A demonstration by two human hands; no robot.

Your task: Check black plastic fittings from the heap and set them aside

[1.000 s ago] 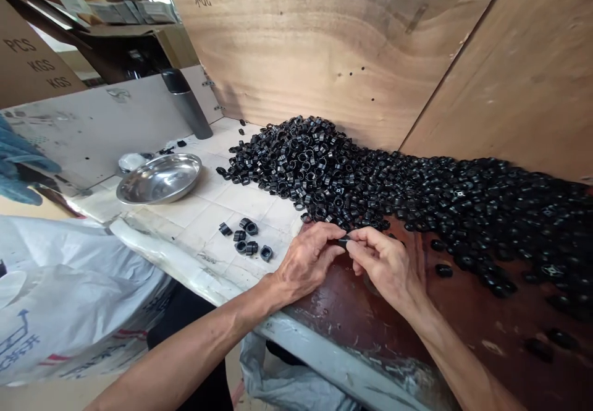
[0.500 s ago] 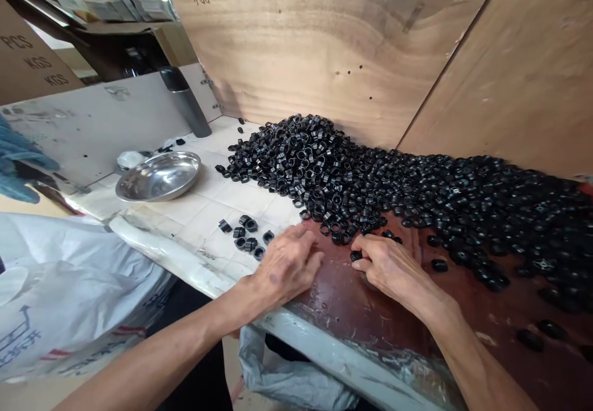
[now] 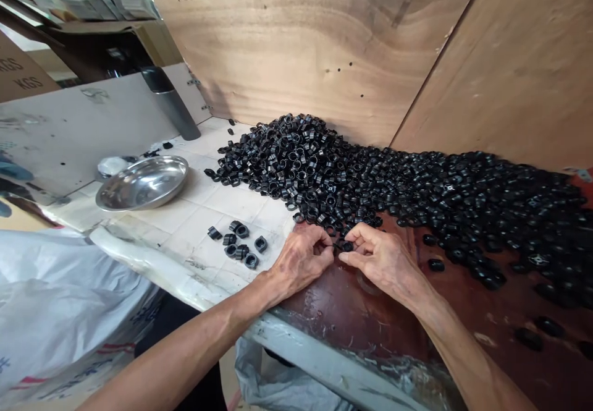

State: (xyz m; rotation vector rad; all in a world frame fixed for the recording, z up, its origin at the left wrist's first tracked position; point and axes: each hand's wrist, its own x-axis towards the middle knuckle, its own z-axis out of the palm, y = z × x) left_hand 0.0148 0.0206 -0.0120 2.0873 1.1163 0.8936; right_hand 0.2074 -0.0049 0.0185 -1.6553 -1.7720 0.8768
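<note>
My right hand pinches a small black part between thumb and fingertips over the reddish-brown board. Just left of it, my left hand has its thumb and index finger pressed together at the edge of a black piece; what exactly it grips is too small to make out. Behind both hands rises a large heap of black rings, which runs on to the right into a spread of black caps. Several loose black rings lie on the pale surface left of my left hand.
A shiny metal bowl and a dark grey bottle stand at the left. Wooden panels close off the back. White sacks lie beyond the left table edge, and a blue glove shows at far left.
My hands have come together, the right moving left with its black part and the left closing its fingers near it. The view has shifted slightly to the right.
</note>
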